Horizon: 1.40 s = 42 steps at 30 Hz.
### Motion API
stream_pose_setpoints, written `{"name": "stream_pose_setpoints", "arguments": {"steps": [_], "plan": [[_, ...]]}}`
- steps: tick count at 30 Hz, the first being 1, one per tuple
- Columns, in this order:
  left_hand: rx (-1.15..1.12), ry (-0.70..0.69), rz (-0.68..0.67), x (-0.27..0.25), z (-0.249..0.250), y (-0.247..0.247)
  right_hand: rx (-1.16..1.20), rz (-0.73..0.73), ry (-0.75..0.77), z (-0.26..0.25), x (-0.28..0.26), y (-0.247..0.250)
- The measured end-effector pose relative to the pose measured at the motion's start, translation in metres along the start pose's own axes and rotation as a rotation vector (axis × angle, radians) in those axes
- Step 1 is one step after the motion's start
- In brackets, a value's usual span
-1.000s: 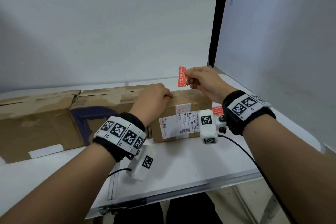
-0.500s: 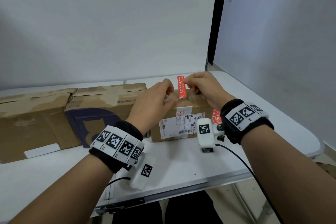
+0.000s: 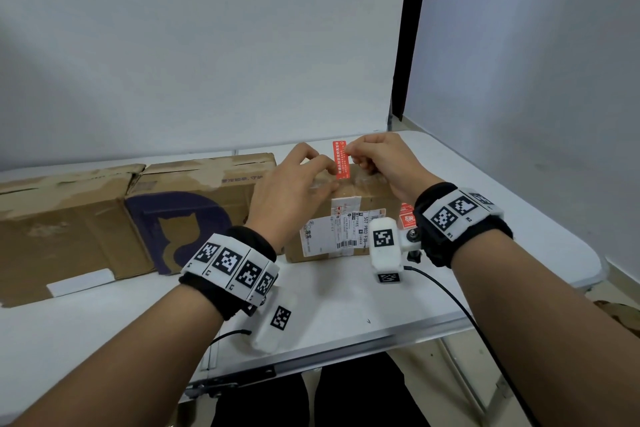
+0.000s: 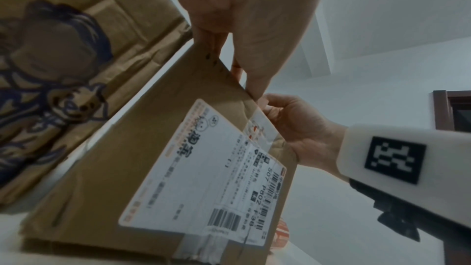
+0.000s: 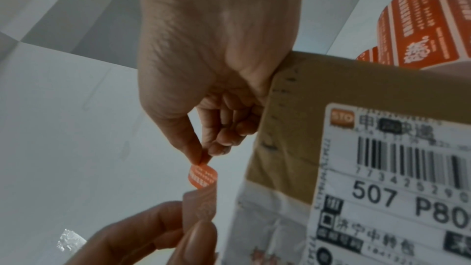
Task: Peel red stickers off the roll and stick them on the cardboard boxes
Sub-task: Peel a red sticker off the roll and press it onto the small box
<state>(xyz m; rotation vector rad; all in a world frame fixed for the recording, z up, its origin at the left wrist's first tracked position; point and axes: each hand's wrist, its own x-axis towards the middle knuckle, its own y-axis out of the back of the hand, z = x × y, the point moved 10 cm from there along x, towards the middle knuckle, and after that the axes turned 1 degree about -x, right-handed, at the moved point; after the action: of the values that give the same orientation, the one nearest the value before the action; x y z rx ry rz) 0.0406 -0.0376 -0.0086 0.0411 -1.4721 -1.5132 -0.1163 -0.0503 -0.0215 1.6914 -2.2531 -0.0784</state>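
Observation:
A red sticker hangs upright over the top of a small cardboard box that carries a white shipping label. My right hand pinches the sticker's upper end between thumb and forefinger. My left hand pinches its lower end just above the box top. In the right wrist view the sticker curls between both hands, its lower part seen from the back. The red sticker roll stands to the right of the box, mostly hidden behind my right wrist; the roll shows better in the right wrist view.
Two larger worn cardboard boxes lie to the left: a plain one and one with a purple cat print. The white table ends close in front of me and at the right. White walls stand behind and to the right.
My left hand lifted off the box top and took the sticker's lower end. My right hand carried the sticker left and down, closer to the box.

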Motion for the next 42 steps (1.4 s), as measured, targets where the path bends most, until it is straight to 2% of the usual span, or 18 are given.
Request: {"name": "stream_pose_setpoints", "arguments": {"steps": [4, 12, 27, 42], "plan": [[-0.023, -0.027, 0.053, -0.001, 0.003, 0.003, 0.003, -0.009, 0.004, 0.0, 0.0, -0.001], [0.009, -0.076, 0.068, -0.004, 0.008, 0.007, -0.056, -0.062, 0.012, 0.001, -0.002, -0.002], [0.064, -0.209, 0.057, -0.007, 0.013, 0.005, -0.203, -0.074, 0.055, 0.003, -0.001, -0.005], [0.123, -0.265, -0.003, -0.002, 0.017, 0.002, -0.384, -0.083, 0.098, -0.003, -0.002, -0.009]]}}
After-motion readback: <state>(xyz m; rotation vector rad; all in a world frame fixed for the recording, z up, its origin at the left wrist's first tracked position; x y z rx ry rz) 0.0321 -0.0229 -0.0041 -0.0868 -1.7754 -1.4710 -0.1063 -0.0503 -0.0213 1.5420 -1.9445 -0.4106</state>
